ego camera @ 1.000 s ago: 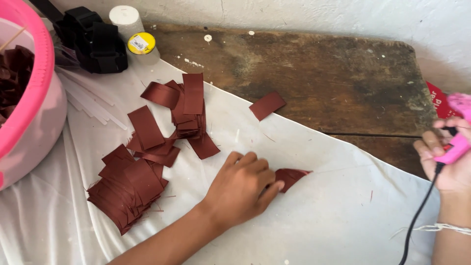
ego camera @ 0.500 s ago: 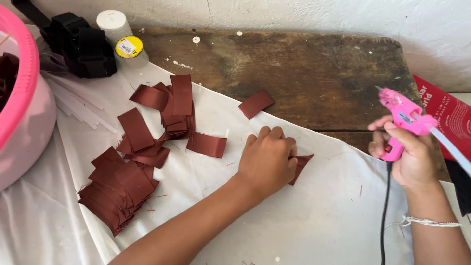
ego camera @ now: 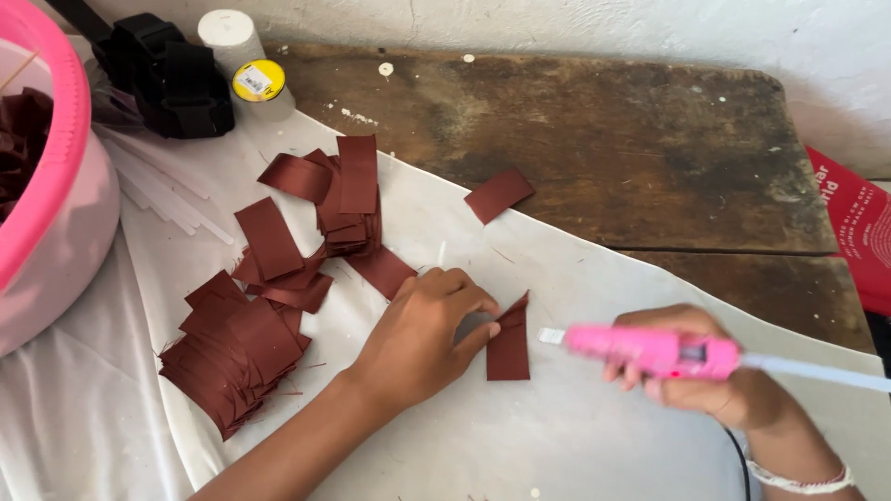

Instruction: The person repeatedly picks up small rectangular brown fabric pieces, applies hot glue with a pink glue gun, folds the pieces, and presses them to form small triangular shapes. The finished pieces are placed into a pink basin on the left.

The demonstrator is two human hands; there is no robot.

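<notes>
Left hand (ego camera: 422, 334) pinching folded maroon ribbon piece (ego camera: 510, 345) flat on white cloth (ego camera: 557, 445), mid-surface. Right hand (ego camera: 715, 376) wrapped round pink glue gun (ego camera: 650, 351), nozzle just beside ribbon. Ribbon pile (ego camera: 251, 343) near left edge.

Two bare forearms, no sleeves, white beaded bracelet (ego camera: 800, 481) on right wrist
</notes>
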